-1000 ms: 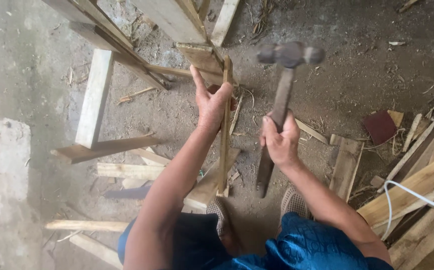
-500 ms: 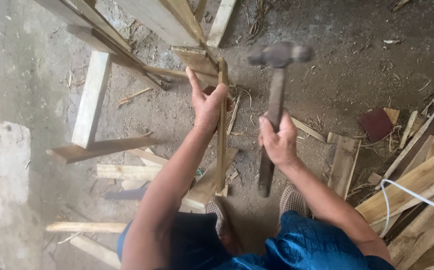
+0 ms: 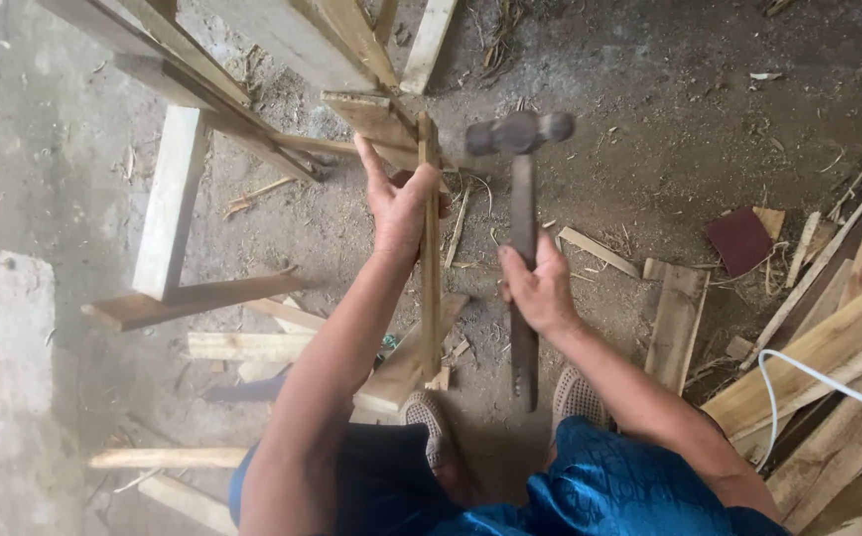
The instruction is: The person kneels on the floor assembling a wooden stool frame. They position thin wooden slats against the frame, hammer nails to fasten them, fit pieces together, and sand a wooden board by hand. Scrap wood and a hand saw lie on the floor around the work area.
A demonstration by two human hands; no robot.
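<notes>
Wooden slat (image 3: pixel 430 248) stands upright in the head view, just in front of my shoe (image 3: pixel 429 422), and my left hand (image 3: pixel 398 203) pinches it near the top, fingers pressed against it. My right hand (image 3: pixel 540 288) is wrapped tight around the handle of a hammer (image 3: pixel 521 199), its head level with the slat's top, just beside it. Loose planks (image 3: pixel 828 347) lie on the dirt floor (image 3: pixel 649 119).

Soft, even daylight, faint shadows; dark metal hammer head (image 3: pixel 519 132) motion-blurred; pale concrete at left edge washed out.
</notes>
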